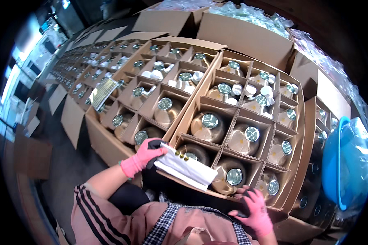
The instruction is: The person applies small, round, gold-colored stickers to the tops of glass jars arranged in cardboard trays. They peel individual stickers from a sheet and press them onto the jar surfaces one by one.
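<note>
My left hand (142, 158), in a pink glove with a black palm, grips one end of a folded white sheet (188, 170). Several small round gold-green dots line the sheet's upper edge, and it lies over the near rim of a divided carton (176, 130). My right hand (254, 211), gloved alike, is at that carton's near right rim with its fingers apart and nothing held. Close to it stands a clear, round-bellied glass jar (229, 175) with its mouth up. Similar jars fill the cardboard compartments, and small white caps (266, 91) lie among the farther ones.
More divided cartons of jars (137, 98) stretch away to the left; a yellowish printed sheet (103, 93) rests on one. Open cartons (243, 36) with clear plastic bags stand behind. At the right is a blue basin (334, 163) beside clear plastic (357, 163). Carton flaps (71, 120) stick out leftward.
</note>
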Action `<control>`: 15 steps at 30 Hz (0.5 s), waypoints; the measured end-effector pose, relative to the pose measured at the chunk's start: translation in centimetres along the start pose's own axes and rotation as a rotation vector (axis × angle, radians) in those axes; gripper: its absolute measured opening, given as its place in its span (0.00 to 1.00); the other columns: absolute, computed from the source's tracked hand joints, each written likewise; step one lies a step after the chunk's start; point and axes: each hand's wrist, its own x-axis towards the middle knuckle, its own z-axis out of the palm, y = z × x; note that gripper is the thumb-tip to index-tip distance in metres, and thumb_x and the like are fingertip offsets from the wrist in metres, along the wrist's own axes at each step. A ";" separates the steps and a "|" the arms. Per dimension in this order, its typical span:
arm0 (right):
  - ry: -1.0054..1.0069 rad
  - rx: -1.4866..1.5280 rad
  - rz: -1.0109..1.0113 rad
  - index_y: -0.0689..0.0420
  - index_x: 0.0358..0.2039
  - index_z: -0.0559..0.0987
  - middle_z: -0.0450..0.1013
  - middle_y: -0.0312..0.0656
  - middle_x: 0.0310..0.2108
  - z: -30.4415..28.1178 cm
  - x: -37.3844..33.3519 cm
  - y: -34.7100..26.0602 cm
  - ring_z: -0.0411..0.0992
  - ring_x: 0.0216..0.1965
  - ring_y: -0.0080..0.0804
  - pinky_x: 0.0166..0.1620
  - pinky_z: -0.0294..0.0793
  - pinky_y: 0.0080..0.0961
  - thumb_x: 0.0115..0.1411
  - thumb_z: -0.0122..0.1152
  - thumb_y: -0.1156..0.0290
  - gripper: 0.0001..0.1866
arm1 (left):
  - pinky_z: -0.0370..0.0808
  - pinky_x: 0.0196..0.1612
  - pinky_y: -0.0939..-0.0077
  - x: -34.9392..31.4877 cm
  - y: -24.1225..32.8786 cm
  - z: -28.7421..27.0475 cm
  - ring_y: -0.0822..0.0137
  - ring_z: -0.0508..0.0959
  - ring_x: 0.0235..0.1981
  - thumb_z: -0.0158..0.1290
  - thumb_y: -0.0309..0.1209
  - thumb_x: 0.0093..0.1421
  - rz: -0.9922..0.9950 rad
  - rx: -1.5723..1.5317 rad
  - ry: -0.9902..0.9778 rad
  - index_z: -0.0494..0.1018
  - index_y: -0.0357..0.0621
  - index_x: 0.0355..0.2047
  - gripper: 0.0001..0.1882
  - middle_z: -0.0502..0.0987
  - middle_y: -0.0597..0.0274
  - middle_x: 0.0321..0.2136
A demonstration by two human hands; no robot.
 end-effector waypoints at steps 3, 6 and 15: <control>-0.016 -0.127 -0.106 0.58 0.37 0.72 0.67 0.43 0.34 3.0 -0.2 0.1 0.64 0.40 0.42 0.48 0.60 0.41 0.45 0.62 0.59 0.21 | 0.68 0.29 0.86 -0.2 0.0 0.2 0.82 0.70 0.25 0.54 0.27 0.52 -0.015 -0.050 0.103 0.72 0.37 0.31 0.07 0.72 0.71 0.23; -0.066 -0.043 -0.121 0.58 0.39 0.71 0.66 0.42 0.30 3.1 -0.9 0.6 0.65 0.37 0.41 0.48 0.60 0.41 0.46 0.60 0.63 0.20 | 0.69 0.28 0.85 -0.7 -0.1 0.5 0.80 0.71 0.24 0.54 0.26 0.53 0.012 -0.099 0.190 0.72 0.39 0.28 0.04 0.72 0.71 0.22; -0.062 0.010 -0.083 0.57 0.36 0.72 0.70 0.44 0.27 2.1 -1.1 0.1 0.68 0.33 0.42 0.48 0.61 0.38 0.50 0.56 0.66 0.13 | 0.71 0.30 0.85 -1.0 -1.7 1.6 0.79 0.73 0.26 0.55 0.25 0.52 0.135 -0.202 0.233 0.72 0.38 0.29 0.05 0.74 0.69 0.25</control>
